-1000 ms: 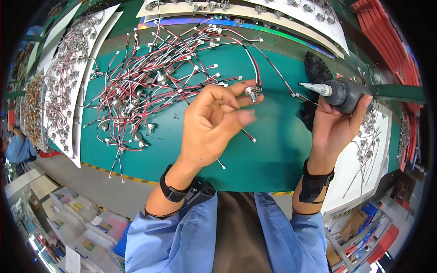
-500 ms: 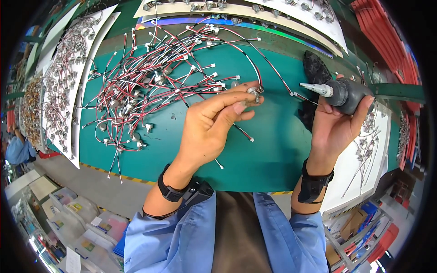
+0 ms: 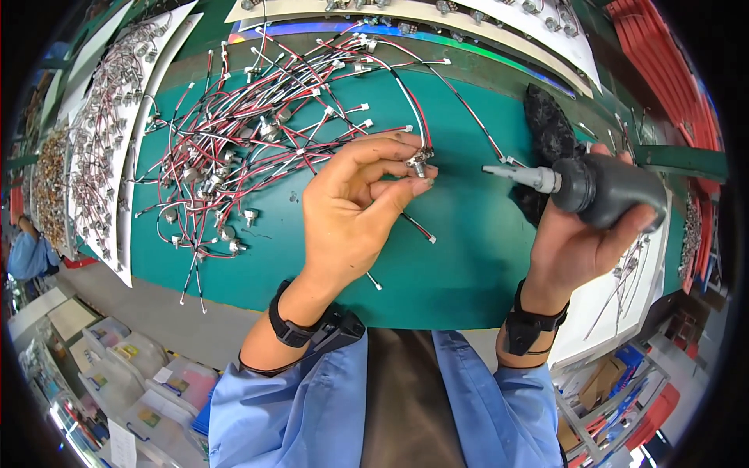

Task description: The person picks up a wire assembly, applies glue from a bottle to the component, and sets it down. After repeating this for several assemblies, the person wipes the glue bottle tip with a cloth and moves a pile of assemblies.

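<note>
Between the thumb and fingers of my left hand (image 3: 351, 191) is a small metal potentiometer (image 3: 420, 162), its threaded shaft tilted downward. Red, white and black wires run up from it toward the pile. My right hand (image 3: 573, 242) grips a dark squeeze bottle (image 3: 612, 189) with a pale tapered nozzle (image 3: 521, 178). That nozzle points left toward the potentiometer, with a gap between them. Left of my left hand spreads a tangled heap of wired potentiometers (image 3: 234, 152) with white plugs, lying on the green mat (image 3: 468, 281).
A crumpled black cloth (image 3: 544, 117) lies behind the bottle. White boards with more wired parts stand at the left (image 3: 105, 171) and right (image 3: 616, 300). Trays of potentiometers (image 3: 468, 35) line the back. Red panels (image 3: 663, 74) rise at the far right.
My left hand has shifted slightly left and turned the potentiometer so its shaft points down. The bottle in my right hand has come lower, its nozzle now more level and farther left.
</note>
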`<state>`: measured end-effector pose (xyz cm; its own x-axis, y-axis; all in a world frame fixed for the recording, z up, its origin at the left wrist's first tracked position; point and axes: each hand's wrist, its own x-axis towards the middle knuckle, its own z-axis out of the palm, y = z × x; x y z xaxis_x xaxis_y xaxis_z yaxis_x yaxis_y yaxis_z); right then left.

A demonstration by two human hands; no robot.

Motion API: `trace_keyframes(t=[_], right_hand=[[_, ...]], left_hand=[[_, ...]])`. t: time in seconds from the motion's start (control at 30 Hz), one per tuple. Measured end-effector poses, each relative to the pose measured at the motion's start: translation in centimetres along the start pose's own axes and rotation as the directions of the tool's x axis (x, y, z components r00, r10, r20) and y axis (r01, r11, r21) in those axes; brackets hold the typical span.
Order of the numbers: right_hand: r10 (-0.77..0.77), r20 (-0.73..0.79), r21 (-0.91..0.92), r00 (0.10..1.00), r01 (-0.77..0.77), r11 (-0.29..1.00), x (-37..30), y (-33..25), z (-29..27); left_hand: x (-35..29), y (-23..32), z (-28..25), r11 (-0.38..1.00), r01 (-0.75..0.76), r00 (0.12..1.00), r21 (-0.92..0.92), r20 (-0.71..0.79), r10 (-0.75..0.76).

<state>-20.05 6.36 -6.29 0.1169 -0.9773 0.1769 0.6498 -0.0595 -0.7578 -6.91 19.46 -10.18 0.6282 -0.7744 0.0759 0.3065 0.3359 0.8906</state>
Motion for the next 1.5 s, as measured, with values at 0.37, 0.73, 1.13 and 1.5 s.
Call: trace_keyframes(t=[0.37, 0.73, 1.13, 1.5], right_hand=[[-0.211, 0.338, -0.092, 0.917, 0.255, 0.962, -1.0, 0.6, -0.9], [-0.272, 0.393, -0.132, 0.878, 0.347, 0.929, -1.3, 1.2, -1.4], [-0.317, 0.391, -0.235, 0.864, 0.426, 0.874, -1.8, 1.2, -0.7], [-0.289, 0.610, -0.166, 0.737, 0.476, 0.863, -1.0, 0.9, -2.2]], left_hand=[[0.0, -0.3, 0.0, 0.978, -0.179, 0.984, 0.104, -0.007, 0.181], [0.0, -0.4, 0.1, 0.949, -0.238, 0.971, 0.207, 0.019, 0.239], [0.0, -0.5, 0.0, 0.921, -0.294, 0.956, 0.255, 0.062, 0.288], [0.0, -0.5, 0.2, 0.917, -0.290, 0.956, 0.275, 0.039, 0.291]])
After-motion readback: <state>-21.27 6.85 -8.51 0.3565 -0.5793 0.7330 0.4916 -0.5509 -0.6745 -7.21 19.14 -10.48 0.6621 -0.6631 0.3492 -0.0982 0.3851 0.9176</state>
